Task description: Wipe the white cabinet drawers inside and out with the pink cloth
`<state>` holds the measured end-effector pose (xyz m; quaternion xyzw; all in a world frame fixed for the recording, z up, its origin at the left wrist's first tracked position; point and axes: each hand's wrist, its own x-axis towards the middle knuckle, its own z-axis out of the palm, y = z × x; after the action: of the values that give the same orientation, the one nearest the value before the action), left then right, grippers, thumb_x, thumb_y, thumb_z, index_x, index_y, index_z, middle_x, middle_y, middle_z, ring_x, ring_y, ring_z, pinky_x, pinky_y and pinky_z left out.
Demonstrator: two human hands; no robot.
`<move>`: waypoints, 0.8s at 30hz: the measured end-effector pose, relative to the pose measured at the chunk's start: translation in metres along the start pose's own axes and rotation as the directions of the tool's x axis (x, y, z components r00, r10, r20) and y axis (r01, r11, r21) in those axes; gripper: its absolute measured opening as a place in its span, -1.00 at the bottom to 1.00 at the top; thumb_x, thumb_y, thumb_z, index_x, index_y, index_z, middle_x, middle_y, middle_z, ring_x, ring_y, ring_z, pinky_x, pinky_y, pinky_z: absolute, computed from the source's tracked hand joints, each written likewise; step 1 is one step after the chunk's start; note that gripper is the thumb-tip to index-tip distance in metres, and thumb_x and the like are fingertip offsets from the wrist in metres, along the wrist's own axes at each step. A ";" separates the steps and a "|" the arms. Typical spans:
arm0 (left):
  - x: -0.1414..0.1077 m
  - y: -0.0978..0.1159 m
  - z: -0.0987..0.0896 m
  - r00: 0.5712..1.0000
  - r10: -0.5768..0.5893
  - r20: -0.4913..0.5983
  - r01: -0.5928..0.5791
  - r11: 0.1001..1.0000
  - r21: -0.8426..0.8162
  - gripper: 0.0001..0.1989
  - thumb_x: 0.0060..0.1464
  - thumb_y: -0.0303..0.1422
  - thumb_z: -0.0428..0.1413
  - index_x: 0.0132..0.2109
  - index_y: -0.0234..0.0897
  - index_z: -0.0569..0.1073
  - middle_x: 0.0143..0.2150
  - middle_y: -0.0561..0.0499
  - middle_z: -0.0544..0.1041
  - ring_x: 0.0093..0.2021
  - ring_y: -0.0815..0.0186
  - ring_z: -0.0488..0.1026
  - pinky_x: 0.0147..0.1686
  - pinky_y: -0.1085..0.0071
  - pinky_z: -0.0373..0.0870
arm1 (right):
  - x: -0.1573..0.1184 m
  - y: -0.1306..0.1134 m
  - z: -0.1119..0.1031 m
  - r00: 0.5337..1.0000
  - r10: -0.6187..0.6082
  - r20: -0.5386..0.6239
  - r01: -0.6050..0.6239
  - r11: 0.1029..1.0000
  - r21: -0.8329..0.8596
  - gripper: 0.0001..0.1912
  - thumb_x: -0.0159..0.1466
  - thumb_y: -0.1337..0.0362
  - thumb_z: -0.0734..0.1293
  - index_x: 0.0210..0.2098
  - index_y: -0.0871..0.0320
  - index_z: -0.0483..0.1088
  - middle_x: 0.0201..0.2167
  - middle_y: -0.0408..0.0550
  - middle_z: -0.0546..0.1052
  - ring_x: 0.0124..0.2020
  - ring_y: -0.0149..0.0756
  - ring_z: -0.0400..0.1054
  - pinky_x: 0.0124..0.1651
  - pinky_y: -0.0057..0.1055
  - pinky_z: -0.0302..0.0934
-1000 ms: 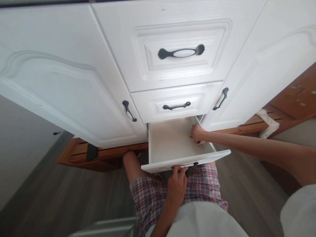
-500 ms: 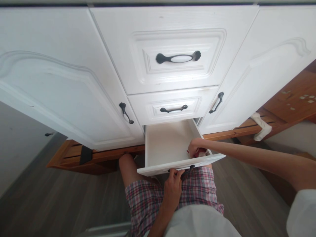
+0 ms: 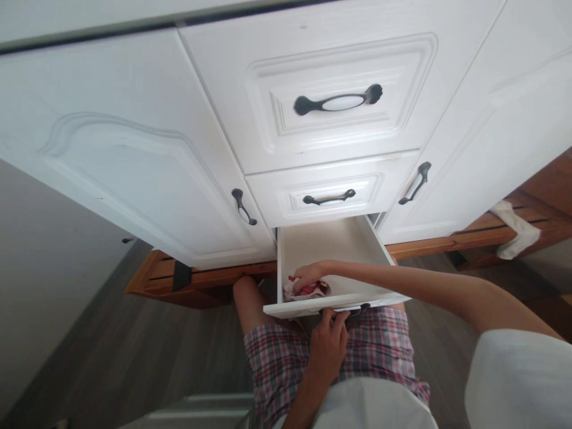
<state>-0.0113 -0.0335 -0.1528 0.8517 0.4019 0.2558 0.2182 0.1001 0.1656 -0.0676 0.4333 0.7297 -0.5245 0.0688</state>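
Note:
The lowest white drawer is pulled out over my lap. My right hand reaches down into its front left corner, its fingers closed on a crumpled red-and-white cloth. Part of the cloth is hidden under the hand. Outside the drawer front, my left hand has its fingers hooked on the dark handle with a white inlay.
Two shut drawers sit above, with dark handles. Cabinet doors flank them. Low wooden slats run beneath the cabinet, and a whitish cloth drapes over them at right. My knees are under the drawer.
My right hand has moved left across the drawer, from its right front corner to the left one, with the cloth. My left hand stays on the handle. The view has shifted and tilted slightly.

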 end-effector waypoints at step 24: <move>0.132 -0.043 -0.017 1.000 -0.023 -0.020 0.020 0.989 -0.149 -0.57 0.47 -0.53 -0.11 0.19 -0.12 0.57 0.07 -0.06 0.54 -0.19 0.32 0.59 -0.12 0.41 0.56 | -0.215 0.162 0.189 -0.240 0.866 -0.439 0.771 0.445 0.456 -0.20 0.03 -0.19 0.57 0.14 0.10 0.48 -0.01 0.05 0.58 -0.15 -0.10 0.53 -0.14 -0.15 0.53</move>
<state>0.0258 0.0991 -0.1302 0.8258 0.3933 0.2919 0.2798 0.2796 -0.0987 -0.1460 0.6422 -0.0117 -0.2082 -0.7377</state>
